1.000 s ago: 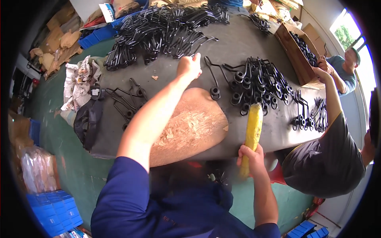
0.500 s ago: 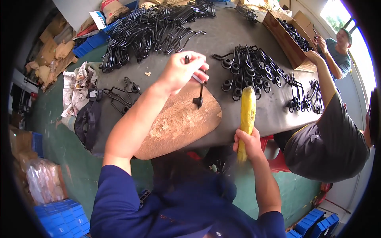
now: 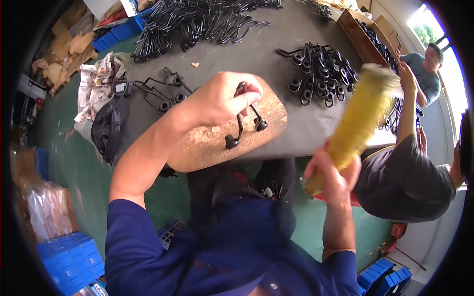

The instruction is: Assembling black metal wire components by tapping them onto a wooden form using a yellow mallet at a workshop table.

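Note:
My left hand [image 3: 228, 101] is closed around a black bent metal rod [image 3: 240, 127], held over a worn wooden board [image 3: 205, 154]. Two dark knobs, like rubber bushings, hang below my fingers at the rod's lower ends, close to the board. My right hand [image 3: 336, 175] grips the lower part of a thick yellow cylinder [image 3: 363, 111], which is tilted up to the right and smeared by motion. Left of the board lie a few similar black rods with round bushings [image 3: 165, 93]. Beyond and to the right sits a heap of bushed rods [image 3: 321, 74].
A big pile of black rods [image 3: 197, 22] covers the table's far left. At the far right stands a cardboard box [image 3: 353, 32] of black parts. A co-worker [image 3: 407, 177] sits close on my right, another person [image 3: 424, 71] beyond. Blue crates [image 3: 71, 264] stand lower left.
The yellow cylinder has swung up and to the right in my right hand. My left hand has lowered with the black rod towards the board, and two bushed ends now show.

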